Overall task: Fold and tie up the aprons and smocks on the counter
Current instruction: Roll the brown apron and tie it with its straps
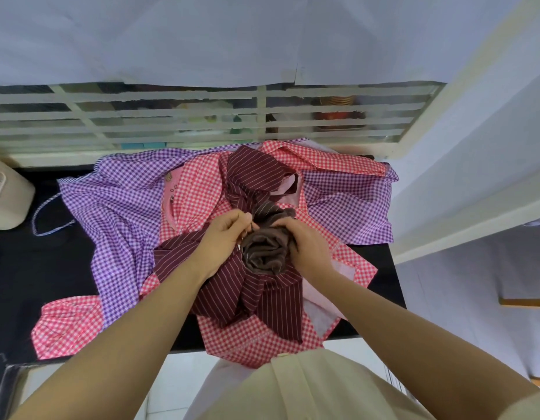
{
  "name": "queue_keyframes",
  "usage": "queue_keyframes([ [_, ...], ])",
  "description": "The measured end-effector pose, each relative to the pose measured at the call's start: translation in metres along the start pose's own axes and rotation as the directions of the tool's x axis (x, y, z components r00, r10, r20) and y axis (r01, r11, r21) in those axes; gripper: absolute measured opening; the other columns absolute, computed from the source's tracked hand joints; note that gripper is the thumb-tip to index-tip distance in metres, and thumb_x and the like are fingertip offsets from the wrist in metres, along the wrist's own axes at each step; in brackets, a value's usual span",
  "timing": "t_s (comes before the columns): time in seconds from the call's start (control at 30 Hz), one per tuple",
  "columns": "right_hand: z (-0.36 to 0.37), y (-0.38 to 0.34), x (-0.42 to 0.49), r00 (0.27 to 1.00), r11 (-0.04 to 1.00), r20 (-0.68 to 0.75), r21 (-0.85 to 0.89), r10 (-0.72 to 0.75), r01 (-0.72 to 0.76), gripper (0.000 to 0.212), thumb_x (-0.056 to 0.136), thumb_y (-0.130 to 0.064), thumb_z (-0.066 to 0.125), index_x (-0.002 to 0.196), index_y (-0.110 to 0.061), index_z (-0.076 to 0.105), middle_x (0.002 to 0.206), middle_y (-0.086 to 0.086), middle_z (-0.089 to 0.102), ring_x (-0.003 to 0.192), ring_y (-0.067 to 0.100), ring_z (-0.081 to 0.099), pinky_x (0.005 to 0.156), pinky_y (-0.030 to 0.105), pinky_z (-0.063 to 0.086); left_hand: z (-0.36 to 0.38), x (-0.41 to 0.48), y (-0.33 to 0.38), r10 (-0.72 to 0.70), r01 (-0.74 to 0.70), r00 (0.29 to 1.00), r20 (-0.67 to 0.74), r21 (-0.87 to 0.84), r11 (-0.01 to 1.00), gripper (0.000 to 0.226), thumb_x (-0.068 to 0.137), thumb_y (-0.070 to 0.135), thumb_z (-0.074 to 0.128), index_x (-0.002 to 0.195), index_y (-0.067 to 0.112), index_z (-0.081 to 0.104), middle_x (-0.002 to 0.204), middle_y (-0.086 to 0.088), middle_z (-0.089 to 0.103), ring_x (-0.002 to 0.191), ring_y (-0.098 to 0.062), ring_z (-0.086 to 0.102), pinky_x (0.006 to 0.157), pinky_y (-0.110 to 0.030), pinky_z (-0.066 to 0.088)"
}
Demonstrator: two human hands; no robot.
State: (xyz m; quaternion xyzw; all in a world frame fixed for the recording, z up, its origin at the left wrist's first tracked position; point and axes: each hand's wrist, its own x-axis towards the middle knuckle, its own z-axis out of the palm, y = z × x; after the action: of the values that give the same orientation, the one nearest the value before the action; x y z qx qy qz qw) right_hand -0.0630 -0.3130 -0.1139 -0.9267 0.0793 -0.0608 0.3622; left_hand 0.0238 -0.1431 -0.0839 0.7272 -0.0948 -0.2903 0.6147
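A heap of garments covers the black counter (26, 268). On top lies a maroon striped apron (250, 174), crumpled. In its middle sits a rolled brown striped bundle (264, 253). My left hand (224, 241) pinches a thin strap at the bundle's upper left edge. My right hand (306, 247) grips the bundle's right side with curled fingers. Under them spread a red checked smock (196, 192) and a purple checked smock (120, 204).
A cream appliance (5, 195) stands at the counter's left end. A thin striped tie (46, 219) trails off the purple smock. A barred window (202, 116) runs behind the counter. A white door frame (444, 101) rises on the right. The counter's front edge is at my waist.
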Motion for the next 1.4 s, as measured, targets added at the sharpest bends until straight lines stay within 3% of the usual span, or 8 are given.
queue_keyframes([
  [0.17,0.011,0.018,-0.024,0.976,0.971,0.188,-0.188,-0.115,0.15,0.032,0.09,-0.002,0.054,0.117,-0.017,0.065,0.103,0.006,0.07,0.082,0.024,0.067,0.061,0.038,0.054,0.004,-0.01,-0.032,-0.117,0.117,0.993,-0.016,0.008,0.993,0.033,0.101,0.022,0.048,0.073,0.015,0.062,0.085,-0.002,0.07,0.087,-0.017,0.06,0.089,-0.034,0.047],
  [0.33,0.012,0.025,-0.027,0.955,0.956,0.276,-0.236,-0.109,0.177,0.036,0.091,0.0,0.053,0.121,-0.017,0.065,0.107,0.006,0.069,0.088,0.025,0.066,0.062,0.034,0.051,0.008,-0.012,-0.035,-0.074,0.072,0.997,-0.028,-0.061,0.996,0.034,0.102,0.02,0.046,0.08,-0.002,0.059,0.098,-0.007,0.074,0.103,-0.018,0.065,0.1,-0.033,0.045],
  [0.6,0.012,0.025,-0.021,0.908,0.973,0.419,-0.214,0.009,0.089,0.04,0.091,-0.006,0.05,0.124,-0.025,0.061,0.096,0.0,0.068,0.078,0.017,0.061,0.061,0.024,0.042,0.026,0.0,-0.044,-0.011,-0.018,0.992,0.13,0.218,0.976,0.033,0.103,0.026,0.044,0.081,0.013,0.066,0.078,0.006,0.069,0.081,-0.014,0.065,0.11,-0.051,0.035],
  [0.7,0.008,0.017,-0.011,0.851,0.982,0.519,-0.188,0.084,0.018,0.037,0.091,-0.012,0.05,0.125,-0.025,0.059,0.083,-0.007,0.061,0.07,0.012,0.055,0.058,0.023,0.04,0.029,0.005,-0.05,-0.063,0.005,0.986,0.153,0.352,0.936,0.032,0.103,0.023,0.045,0.078,0.014,0.063,0.067,0.016,0.065,0.068,-0.001,0.06,0.116,-0.045,0.026],
  [0.9,-0.003,0.02,-0.01,0.838,0.981,0.517,-0.02,0.173,-0.191,0.018,0.095,-0.008,0.049,0.112,-0.012,0.054,0.065,-0.005,0.051,0.06,0.012,0.048,0.065,0.039,0.047,0.035,0.003,-0.049,-0.112,0.023,0.974,0.196,0.408,0.913,0.02,0.101,0.017,0.049,0.086,0.018,0.062,0.081,0.003,0.062,0.074,-0.008,0.056,0.082,-0.01,0.039],
  [0.97,-0.005,0.02,-0.013,0.855,0.968,0.484,0.062,0.184,-0.244,0.015,0.096,-0.006,0.049,0.11,-0.01,0.052,0.065,-0.001,0.053,0.06,0.013,0.049,0.061,0.034,0.045,0.036,0.001,-0.05,-0.112,0.009,0.968,0.225,0.41,0.912,0.004,0.094,0.015,0.061,0.095,0.015,0.065,0.085,0.003,0.063,0.076,-0.005,0.057,0.077,-0.013,0.044],
  [1.13,-0.005,0.003,-0.01,0.884,0.929,0.442,0.242,0.152,-0.28,0.015,0.097,-0.005,0.05,0.112,-0.006,0.048,0.06,-0.005,0.05,0.05,-0.001,0.045,0.053,0.014,0.038,0.034,-0.003,-0.054,-0.063,-0.068,0.962,0.265,0.461,0.885,0.021,0.083,0.014,0.075,0.102,0.014,0.066,0.09,0.006,0.061,0.082,0.0,0.059,0.075,-0.017,0.047],
  [1.4,0.0,-0.006,-0.001,0.882,0.786,0.418,0.462,0.215,-0.411,0.025,0.093,-0.001,0.044,0.111,-0.017,0.05,0.086,-0.002,0.06,0.073,0.005,0.055,0.068,0.02,0.046,0.041,-0.005,-0.058,-0.004,-0.071,0.985,0.171,0.428,0.901,0.015,0.089,0.014,0.068,0.077,0.005,0.067,0.073,-0.013,0.065,0.07,-0.021,0.062,0.069,-0.03,0.051],
])
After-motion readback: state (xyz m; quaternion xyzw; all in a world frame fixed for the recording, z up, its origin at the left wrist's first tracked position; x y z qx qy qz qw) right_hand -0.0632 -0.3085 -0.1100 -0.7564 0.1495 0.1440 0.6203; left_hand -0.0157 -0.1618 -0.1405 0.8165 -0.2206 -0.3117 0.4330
